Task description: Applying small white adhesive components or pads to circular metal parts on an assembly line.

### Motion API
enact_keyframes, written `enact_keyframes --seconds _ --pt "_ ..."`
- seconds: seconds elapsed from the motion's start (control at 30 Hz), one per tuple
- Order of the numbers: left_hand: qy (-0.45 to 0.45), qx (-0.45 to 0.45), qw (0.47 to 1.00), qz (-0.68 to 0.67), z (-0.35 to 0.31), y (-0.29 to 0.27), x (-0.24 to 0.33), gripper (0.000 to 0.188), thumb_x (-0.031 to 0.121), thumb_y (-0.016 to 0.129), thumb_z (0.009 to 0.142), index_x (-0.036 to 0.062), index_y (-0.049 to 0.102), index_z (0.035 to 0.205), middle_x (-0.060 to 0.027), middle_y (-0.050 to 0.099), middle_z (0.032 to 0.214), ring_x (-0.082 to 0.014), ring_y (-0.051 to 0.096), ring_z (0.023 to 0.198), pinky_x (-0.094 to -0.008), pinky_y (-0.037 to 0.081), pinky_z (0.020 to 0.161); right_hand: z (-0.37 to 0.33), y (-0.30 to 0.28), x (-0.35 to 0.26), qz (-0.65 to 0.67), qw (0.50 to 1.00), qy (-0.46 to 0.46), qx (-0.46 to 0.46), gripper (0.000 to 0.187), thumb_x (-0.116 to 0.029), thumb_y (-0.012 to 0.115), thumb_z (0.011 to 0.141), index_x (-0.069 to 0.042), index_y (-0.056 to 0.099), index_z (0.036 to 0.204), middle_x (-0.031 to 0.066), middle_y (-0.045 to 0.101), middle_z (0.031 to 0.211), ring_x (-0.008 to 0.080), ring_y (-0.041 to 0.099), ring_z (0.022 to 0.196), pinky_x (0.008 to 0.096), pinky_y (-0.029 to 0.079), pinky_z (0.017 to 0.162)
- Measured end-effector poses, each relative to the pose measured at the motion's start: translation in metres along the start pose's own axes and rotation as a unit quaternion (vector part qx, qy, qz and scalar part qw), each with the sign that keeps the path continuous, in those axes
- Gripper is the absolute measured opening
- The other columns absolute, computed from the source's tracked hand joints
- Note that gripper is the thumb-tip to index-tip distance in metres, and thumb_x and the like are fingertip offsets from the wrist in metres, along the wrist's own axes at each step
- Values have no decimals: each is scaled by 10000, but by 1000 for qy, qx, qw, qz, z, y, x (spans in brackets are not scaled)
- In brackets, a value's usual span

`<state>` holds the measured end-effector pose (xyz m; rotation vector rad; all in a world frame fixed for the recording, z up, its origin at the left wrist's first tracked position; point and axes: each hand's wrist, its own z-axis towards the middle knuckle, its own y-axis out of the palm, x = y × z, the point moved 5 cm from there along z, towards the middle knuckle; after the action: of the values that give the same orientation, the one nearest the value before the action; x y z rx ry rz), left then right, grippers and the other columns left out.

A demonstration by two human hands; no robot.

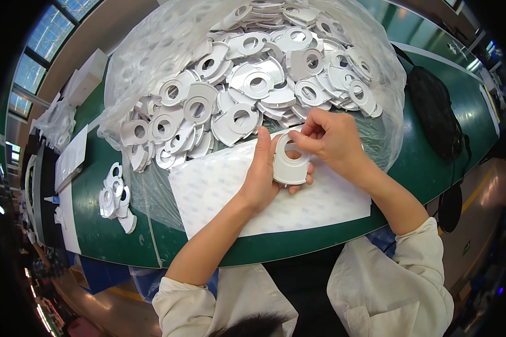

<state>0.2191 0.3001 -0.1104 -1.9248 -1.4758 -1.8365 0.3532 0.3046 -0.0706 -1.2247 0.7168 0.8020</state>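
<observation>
— While the left hand cups a white plastic ring piece from behind, thumb up along its edge, what is the other hand doing?

— In the head view, the right hand pinches the top rim of that piece, fingers closed on it. The piece sits between both hands, above a white sheet on the green table.

— And around them?

— Just behind lies a heap of similar white pieces on a clear plastic bag. A small stack of pieces rests well to the left. A black bag sits to the right.
</observation>
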Motion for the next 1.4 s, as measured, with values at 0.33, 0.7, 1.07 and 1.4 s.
enact_keyframes --seconds 0.33,0.7,1.07,1.4 --pt "1 -20 999 40 2 2 1 863 728 51 881 46 421 1259 -135 602 892 -214 617 708 -269 383 476 -3 -6 -20 -196 976 -74 -52 401 -315 803 614 -35 533 712 55 546 615 165 527 556 294 436 539" --pt "-21 1 999 -37 1 -2 1 834 728 104 887 46 455 1216 -121 604 810 -207 623 696 -268 389 464 -1 -9 -4 -38 992 -24 -119 192 -161 656 827 14 579 844 82 622 759 161 570 678 293 447 614" --pt "387 439 619 524 -106 -61 129 546 416 317 1009 -25 413 1315 -160 567 1197 -226 525 1109 -334 361 977 -12 -5 -18 -175 960 -131 -178 152 -170 668 813 -43 622 884 78 615 781 230 582 724 326 458 660" --pt "35 674 184 714 -220 -159 126 611 409 534 913 32 377 1369 -181 484 1312 -347 412 1242 -505 301 1008 -39 22 -33 -206 912 -200 -293 322 -218 726 736 -74 601 995 62 581 964 257 550 943 373 469 767"
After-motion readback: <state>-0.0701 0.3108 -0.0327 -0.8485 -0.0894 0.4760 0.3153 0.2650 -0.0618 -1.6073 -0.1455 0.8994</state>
